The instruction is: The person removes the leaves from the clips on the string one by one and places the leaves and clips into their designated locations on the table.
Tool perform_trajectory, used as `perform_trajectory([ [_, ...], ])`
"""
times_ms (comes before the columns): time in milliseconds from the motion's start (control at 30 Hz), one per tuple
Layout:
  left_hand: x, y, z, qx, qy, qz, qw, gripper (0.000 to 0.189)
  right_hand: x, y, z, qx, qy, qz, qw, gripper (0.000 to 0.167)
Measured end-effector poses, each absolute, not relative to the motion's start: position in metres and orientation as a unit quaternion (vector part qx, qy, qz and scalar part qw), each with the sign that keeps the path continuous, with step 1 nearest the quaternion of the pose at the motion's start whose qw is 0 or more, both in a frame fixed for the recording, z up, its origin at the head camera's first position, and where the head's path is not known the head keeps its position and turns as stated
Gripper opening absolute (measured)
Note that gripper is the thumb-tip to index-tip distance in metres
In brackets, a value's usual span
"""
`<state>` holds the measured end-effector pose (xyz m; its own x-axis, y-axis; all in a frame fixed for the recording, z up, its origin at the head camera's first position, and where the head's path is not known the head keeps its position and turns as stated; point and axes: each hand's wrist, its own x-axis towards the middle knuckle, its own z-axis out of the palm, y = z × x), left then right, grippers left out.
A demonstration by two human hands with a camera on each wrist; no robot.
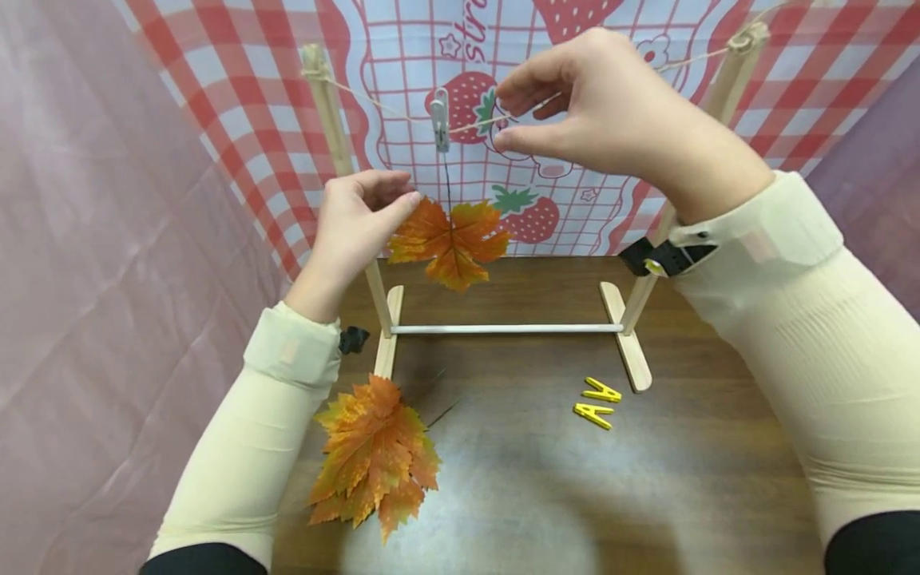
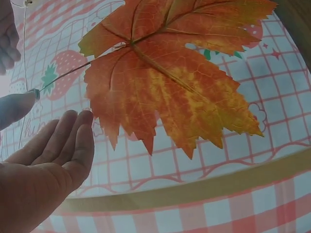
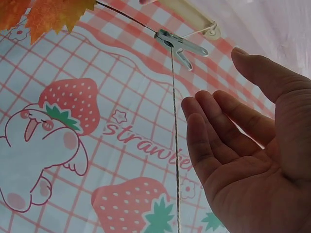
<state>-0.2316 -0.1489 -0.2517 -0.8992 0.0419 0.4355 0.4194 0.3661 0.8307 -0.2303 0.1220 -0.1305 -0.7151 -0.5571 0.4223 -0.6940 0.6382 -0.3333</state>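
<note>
An orange maple leaf (image 1: 451, 239) hangs by its dark stem from a grey-white clothespin (image 1: 441, 124), which is clipped on a thin string (image 1: 374, 104). My left hand (image 1: 359, 216) is beside the leaf's left edge, fingers relaxed and holding nothing; in the left wrist view a gap shows between the fingers and the leaf (image 2: 165, 77). To the right of the clothespin, my right hand (image 1: 589, 104) is raised near the string with thumb and fingers apart. The right wrist view shows that palm bare, the clothespin (image 3: 177, 46) a short way off.
The string is tied between two wooden posts (image 1: 327, 112) joined low down by a white rod (image 1: 503, 329). A pile of orange leaves (image 1: 377, 459) lies at the front left of the table. Two yellow clothespins (image 1: 595, 414) lie toward the right. Behind hangs a strawberry-print cloth (image 1: 402, 48).
</note>
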Motion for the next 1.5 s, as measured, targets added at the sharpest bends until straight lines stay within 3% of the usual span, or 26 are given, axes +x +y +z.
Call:
perform_trajectory([
  [433, -0.242, -0.143, -0.235, -0.144, -0.824, -0.523, 0.165, 0.03, -0.243, 0.111, -0.117, 0.35, -0.905, 0.21, 0.124, 0.043],
  [800, -0.253, -0.128, -0.23, -0.179, -0.851, -0.474, 0.139, 0.029, -0.264, 0.095, -0.11, 0.34, -0.921, 0.172, 0.08, 0.056],
  [1500, -0.261, -0.108, -0.235, -0.175, -0.878, -0.427, 0.126, 0.02, -0.286, 0.078, -0.108, 0.339, -0.925, 0.166, 0.03, 0.046],
])
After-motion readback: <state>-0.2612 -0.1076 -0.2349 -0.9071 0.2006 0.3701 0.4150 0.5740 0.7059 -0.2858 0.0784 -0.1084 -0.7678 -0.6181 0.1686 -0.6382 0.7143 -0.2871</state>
